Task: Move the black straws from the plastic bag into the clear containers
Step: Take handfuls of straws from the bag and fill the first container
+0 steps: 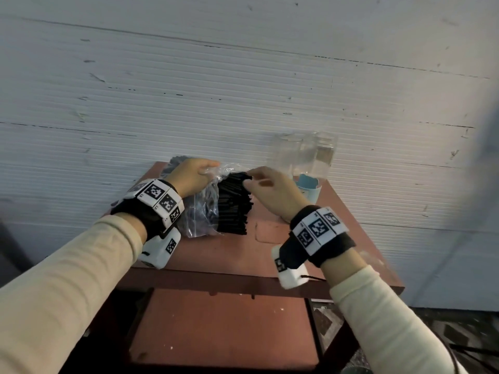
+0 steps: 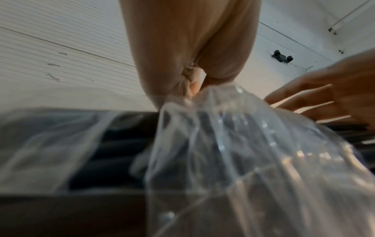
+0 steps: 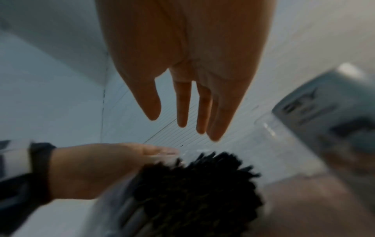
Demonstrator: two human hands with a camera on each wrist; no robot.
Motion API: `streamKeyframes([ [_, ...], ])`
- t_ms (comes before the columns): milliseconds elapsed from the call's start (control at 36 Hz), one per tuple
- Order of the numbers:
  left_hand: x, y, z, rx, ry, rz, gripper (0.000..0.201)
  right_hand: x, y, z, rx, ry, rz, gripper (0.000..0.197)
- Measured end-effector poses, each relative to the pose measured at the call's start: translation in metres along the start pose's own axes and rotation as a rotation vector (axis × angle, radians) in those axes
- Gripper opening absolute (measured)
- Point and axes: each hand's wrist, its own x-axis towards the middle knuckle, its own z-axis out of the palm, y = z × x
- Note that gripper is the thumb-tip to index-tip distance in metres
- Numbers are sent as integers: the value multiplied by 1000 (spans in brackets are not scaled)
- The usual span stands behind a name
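A clear plastic bag point(image 1: 201, 211) lies on the small red-brown table point(image 1: 243, 255), and a thick bundle of black straws point(image 1: 234, 203) sticks out of it. My left hand point(image 1: 193, 175) pinches the bag's top edge and lifts it; the bunched plastic bag point(image 2: 223, 136) hangs from my fingers point(image 2: 192, 86) in the left wrist view. My right hand point(image 1: 266, 186) hovers just above the far ends of the straws point(image 3: 194, 184) with straight fingers point(image 3: 182, 102), holding nothing. Clear containers point(image 1: 305, 153) stand at the table's far right corner.
A light blue cup point(image 1: 309, 188) sits just in front of the clear containers, close to my right hand. A white ribbed wall point(image 1: 243, 90) rises right behind the table. A lower red shelf point(image 1: 221, 327) sits under the tabletop.
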Motion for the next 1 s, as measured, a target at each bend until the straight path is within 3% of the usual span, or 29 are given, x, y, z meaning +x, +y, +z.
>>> streamKeyframes([
  [111,-3,5,-2,17,2,16,39,3,-12,30,-58,-213,-26,38],
  [278,-5,8,0,10,49,-12,31,2,-9,37,-67,-184,-55,28],
  [444,-1,-3,2,-59,10,-32,36,6,11,19,-17,-148,4,10],
  [555,2,-2,1,-71,14,-32,38,7,11,18,82,-131,51,23],
  [639,6,-5,3,-73,1,-30,39,8,8,29,70,-203,68,34],
  [805,9,-12,3,-93,-11,-1,37,7,19,24,79,-108,-2,17],
  [1000,11,-17,5,-90,-31,35,40,-4,37,1,258,-139,95,18],
])
